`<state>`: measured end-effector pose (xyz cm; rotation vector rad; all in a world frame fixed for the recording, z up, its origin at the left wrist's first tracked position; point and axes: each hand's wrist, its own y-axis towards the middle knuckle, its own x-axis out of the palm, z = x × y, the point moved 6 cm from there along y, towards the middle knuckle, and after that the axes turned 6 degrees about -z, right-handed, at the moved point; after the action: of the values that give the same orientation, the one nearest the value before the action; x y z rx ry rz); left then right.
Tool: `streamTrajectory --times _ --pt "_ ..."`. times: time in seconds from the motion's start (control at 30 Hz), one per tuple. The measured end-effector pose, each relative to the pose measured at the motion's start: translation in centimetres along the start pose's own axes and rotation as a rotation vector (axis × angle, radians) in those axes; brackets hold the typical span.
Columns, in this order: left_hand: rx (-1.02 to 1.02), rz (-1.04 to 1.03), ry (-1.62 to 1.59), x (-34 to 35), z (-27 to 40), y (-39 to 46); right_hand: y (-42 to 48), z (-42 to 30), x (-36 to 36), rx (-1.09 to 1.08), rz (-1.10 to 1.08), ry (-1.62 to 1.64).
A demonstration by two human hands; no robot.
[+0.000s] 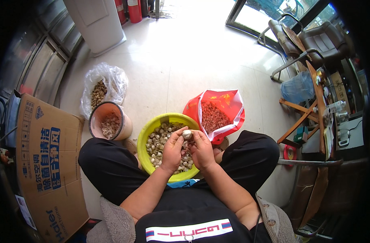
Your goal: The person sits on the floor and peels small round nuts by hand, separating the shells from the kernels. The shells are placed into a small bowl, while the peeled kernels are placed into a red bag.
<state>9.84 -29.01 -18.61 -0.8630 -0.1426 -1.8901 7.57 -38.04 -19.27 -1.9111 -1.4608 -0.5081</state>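
Observation:
Between my fingertips is a whitish garlic bulb (187, 134), pinched from both sides. My left hand (172, 152) grips it on the left, and my right hand (202, 150) holds its right side. Both hands are over a yellow-green plastic basin (143, 155) that stands between my legs. Many garlic bulbs (157, 142) fill the basin, partly hidden by my hands. Touching the basin's far right is a red bag (194, 106) with a white lining, standing open with reddish peeled-looking pieces (213, 117) inside.
Left of the basin, a pinkish bucket (126, 124) holds papery skins (110, 124). Behind it sits a clear plastic bag (116, 79) of small brown lumps (99, 92). A Haier cardboard box (51, 170) stands at left. On the right are a folding wooden table (318, 100) and armchairs (324, 42).

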Motion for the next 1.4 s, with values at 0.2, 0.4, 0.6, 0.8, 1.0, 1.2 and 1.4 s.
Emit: streamTrajectory --times 0.2,0.4,0.6,0.8,1.0,1.2,1.4 --pt "-0.076 -0.008 -0.325 -1.3 -1.0 0.2 0.2 0.5 -1.3 0.010 0.014 -0.014" --pt "-0.033 0.114 -0.452 -2.9 -1.9 0.7 0.1 -0.2 -0.2 -0.055 -0.030 -0.019" --pt "-0.097 0.131 -0.584 -3.7 -3.6 1.2 -1.6 -0.7 3.8 -0.292 -0.325 -0.746" --pt "-0.105 0.060 -0.669 -3.9 -3.5 1.4 -2.4 -1.4 5.0 -0.387 -0.478 -0.899" --pt "-0.077 0.157 -0.048 -2.6 -1.0 0.2 -1.0 -3.4 1.8 -0.365 0.014 -1.003" --pt "0.309 0.082 0.845 -1.5 -0.1 -0.4 -1.2 -2.9 2.1 -0.303 0.017 -1.195" --pt "0.196 0.100 0.771 -2.1 -0.3 -0.5 -1.5 -1.9 2.4 -0.332 -0.010 -1.253"
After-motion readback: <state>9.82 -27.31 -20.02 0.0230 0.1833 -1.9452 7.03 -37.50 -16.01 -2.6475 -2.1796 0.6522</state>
